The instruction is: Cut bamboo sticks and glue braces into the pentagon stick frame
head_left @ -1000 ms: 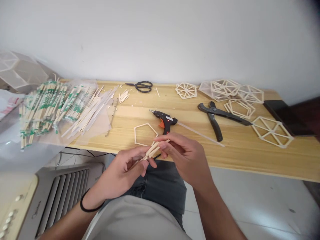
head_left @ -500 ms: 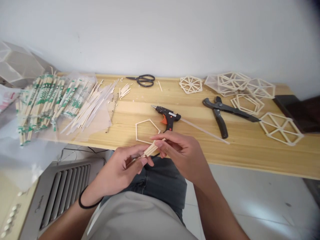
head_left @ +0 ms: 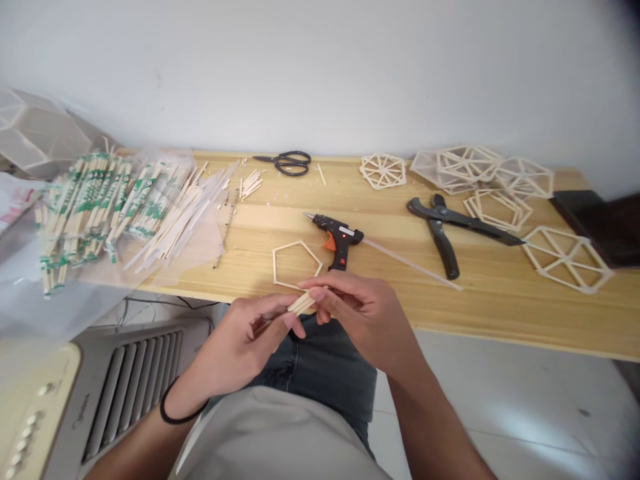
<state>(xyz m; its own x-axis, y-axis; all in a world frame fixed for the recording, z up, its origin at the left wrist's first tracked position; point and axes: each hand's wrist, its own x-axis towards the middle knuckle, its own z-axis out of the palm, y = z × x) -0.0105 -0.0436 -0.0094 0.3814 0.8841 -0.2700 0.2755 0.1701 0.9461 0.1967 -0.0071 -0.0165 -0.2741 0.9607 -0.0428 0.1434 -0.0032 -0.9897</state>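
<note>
Several short wooden sticks [head_left: 302, 303] lie bundled side by side between my two hands, over the table's front edge. My left hand [head_left: 250, 337] is closed around their lower left end, thumb on top. At the upper right end, my right hand [head_left: 357, 310] pinches them between thumb and fingers. Just behind the hands, a pentagon frame of thin sticks [head_left: 297, 265] rests flat on the table. A black glue gun [head_left: 341, 237] with an orange trigger lies beyond my right hand, its red light lit and a clear glue stick [head_left: 410, 263] trailing from its back.
Wrapped chopsticks [head_left: 95, 207] and loose sticks [head_left: 180, 220] pile up at left. Black scissors [head_left: 290, 163] and short sticks [head_left: 251, 183] lie at the back. Black cutters [head_left: 443, 227] sit right of the glue gun, near several stick frames [head_left: 567, 259]. A grey vented appliance [head_left: 135, 387] stands below left.
The bundle's ends look more even between my fingers, and my right hand has dipped slightly. The whole view has shifted a little; the things on the table stay put.
</note>
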